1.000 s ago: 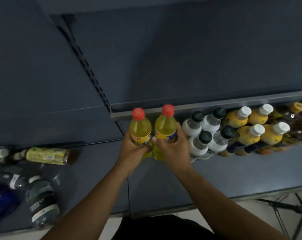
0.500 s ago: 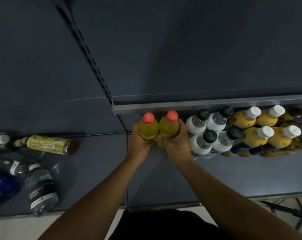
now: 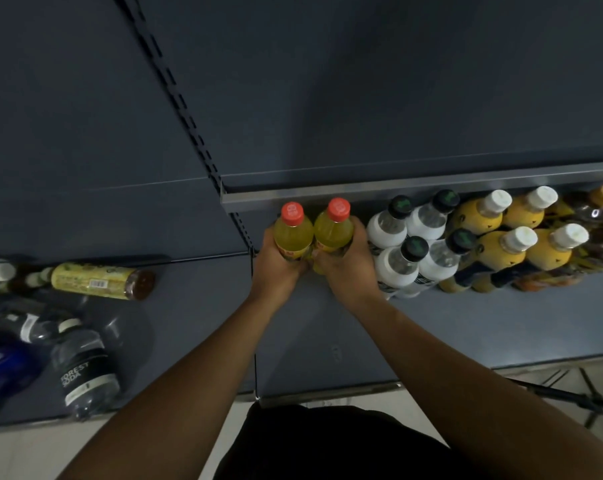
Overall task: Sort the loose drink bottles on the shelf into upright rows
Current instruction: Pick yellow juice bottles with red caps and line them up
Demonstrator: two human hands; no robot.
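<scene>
Two hands are clamped on two bottles at the back of the shelf (image 3: pixel 431 323). The left hand (image 3: pixel 279 271) curls its fingers round the lower body of the left yellow bottle (image 3: pixel 291 233), and the right hand (image 3: pixel 348 271) wraps the right yellow bottle (image 3: pixel 333 230) the same way. The hands sit close together in front of the pair. Both bottles stand upright, long axes vertical and red caps pointing up, with their sides touching. The hands hide their bases, so I cannot tell whether they rest on the shelf. They sit at the left end of this shelf section, just below the metal edge of the upper shelf (image 3: pixel 397 188).

Just beside the right hand stand four white bottles (image 3: pixel 393 268) with black caps, upright in two rows of two. Next to them come four orange-yellow bottles (image 3: pixel 501 244) with white caps, also upright in two rows. Darker bottles at the far right edge are too blurred to make out.

Well apart to the left, on the neighbouring shelf section, a yellow-labelled bottle (image 3: pixel 96 280) lies on its side, long axis running left to right, its dark end toward the hands. Nearer the front edge is a clear soda bottle (image 3: pixel 85 368) with a dark label; I cannot tell whether it stands or lies. More clear bottles and a blue object (image 3: pixel 2 365) crowd the left edge.
</scene>
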